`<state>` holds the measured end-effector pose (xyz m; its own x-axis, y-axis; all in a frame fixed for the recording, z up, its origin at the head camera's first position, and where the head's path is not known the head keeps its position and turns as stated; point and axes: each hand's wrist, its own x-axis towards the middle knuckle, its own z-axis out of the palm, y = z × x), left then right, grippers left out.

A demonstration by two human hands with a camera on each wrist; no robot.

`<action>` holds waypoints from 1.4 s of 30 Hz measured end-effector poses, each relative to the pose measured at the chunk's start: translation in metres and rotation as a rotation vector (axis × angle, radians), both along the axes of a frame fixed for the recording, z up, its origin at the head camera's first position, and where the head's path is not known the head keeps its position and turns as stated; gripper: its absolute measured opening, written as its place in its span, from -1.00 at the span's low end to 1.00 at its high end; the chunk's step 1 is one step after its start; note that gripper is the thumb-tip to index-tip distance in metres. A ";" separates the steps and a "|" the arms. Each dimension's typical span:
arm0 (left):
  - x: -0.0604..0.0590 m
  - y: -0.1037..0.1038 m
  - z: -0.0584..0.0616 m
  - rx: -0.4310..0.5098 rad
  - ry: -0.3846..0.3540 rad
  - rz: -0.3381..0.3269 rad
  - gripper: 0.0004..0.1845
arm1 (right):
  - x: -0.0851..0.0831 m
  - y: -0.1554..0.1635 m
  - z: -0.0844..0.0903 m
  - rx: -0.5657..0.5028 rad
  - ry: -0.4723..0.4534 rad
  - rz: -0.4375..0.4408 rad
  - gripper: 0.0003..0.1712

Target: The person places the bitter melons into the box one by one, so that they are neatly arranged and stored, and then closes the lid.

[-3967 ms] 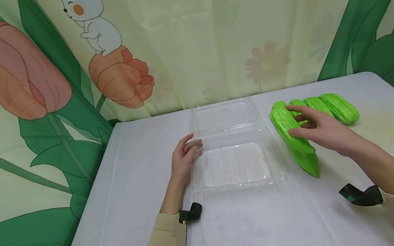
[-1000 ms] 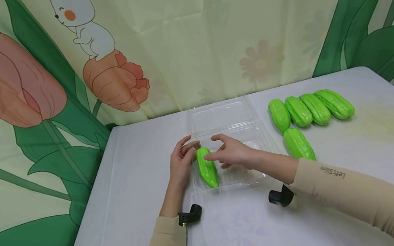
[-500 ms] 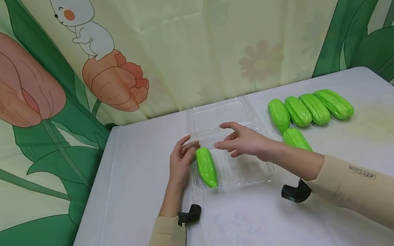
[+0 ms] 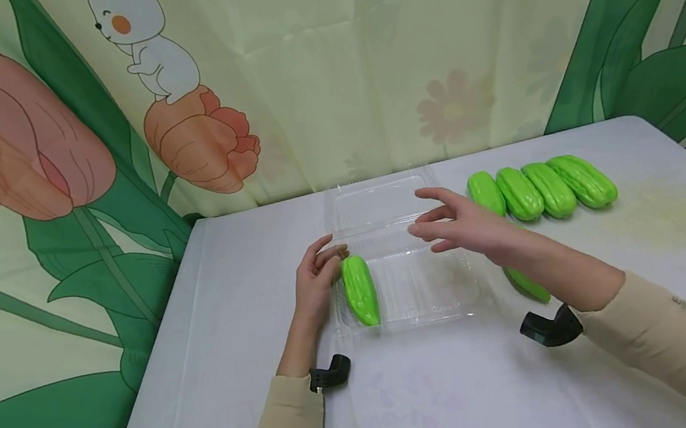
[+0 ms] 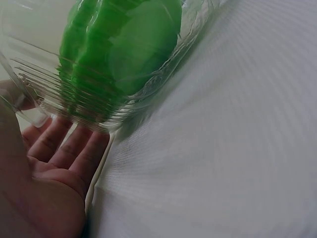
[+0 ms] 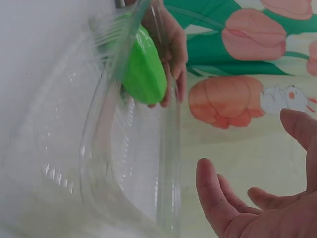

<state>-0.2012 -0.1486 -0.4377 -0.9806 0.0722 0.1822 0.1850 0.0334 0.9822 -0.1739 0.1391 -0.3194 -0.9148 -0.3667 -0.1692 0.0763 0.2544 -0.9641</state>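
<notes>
A clear plastic clamshell container (image 4: pixel 424 286) lies on the table with its lid folded back. One glossy green bitter melon (image 4: pixel 360 290), ridged and tapered, rests lengthwise along the left side inside it. At the left rim, my left hand (image 4: pixel 312 281) pinches the container's edge; the left wrist view shows its fingers against the outer wall (image 5: pixel 64 99) and the thumb near the rim. My right hand (image 4: pixel 468 228) hovers above the container's right side, fingers spread and holding nothing. Behind the right forearm, another bitter melon (image 4: pixel 527 285) is partly hidden.
Several more bitter melons (image 4: pixel 550 190) lie in a row at the back right of the table. The white-covered table (image 4: pixel 439 386) ends at a printed curtain (image 4: pixel 335 88) behind. A black wrist camera (image 4: pixel 549 327) hangs below the right wrist.
A bitter melon has gone from the right side of the table into the container. My right hand has let go and drawn back rightward; my left hand stays at the rim.
</notes>
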 end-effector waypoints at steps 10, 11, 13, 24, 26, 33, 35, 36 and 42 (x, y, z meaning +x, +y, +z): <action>0.001 -0.001 0.001 -0.003 0.002 -0.006 -0.51 | 0.001 0.038 0.008 0.063 0.045 -0.054 -0.04; 0.001 -0.001 0.000 -0.003 0.001 -0.005 -0.51 | 0.001 0.042 0.008 0.067 0.046 -0.061 -0.04; 0.000 -0.001 -0.001 -0.008 0.000 0.001 -0.51 | 0.001 0.050 0.007 0.078 0.048 -0.075 -0.04; 0.001 -0.001 -0.001 0.003 -0.016 -0.004 -0.50 | 0.001 0.086 -0.002 0.223 0.058 -0.129 -0.02; 0.000 -0.001 -0.001 0.005 -0.021 -0.005 -0.49 | 0.002 0.091 -0.004 0.246 0.063 -0.136 -0.02; 0.001 0.000 0.001 -0.011 -0.016 -0.001 -0.50 | 0.007 0.108 -0.016 0.306 0.057 -0.150 0.00; 0.000 0.000 0.001 -0.014 -0.009 0.001 -0.51 | 0.007 0.112 -0.019 0.323 0.059 -0.153 0.01; 0.000 0.000 0.001 -0.015 -0.006 0.002 -0.51 | 0.008 0.114 -0.021 0.331 0.058 -0.155 0.01; 0.000 -0.001 -0.001 -0.021 -0.006 0.009 -0.50 | 0.012 0.120 -0.034 0.361 0.028 -0.188 0.07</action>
<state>-0.2011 -0.1495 -0.4386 -0.9824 0.0670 0.1745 0.1783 0.0561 0.9824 -0.1624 0.2595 -0.3529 -0.9665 -0.1139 -0.2301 0.1286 0.5608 -0.8179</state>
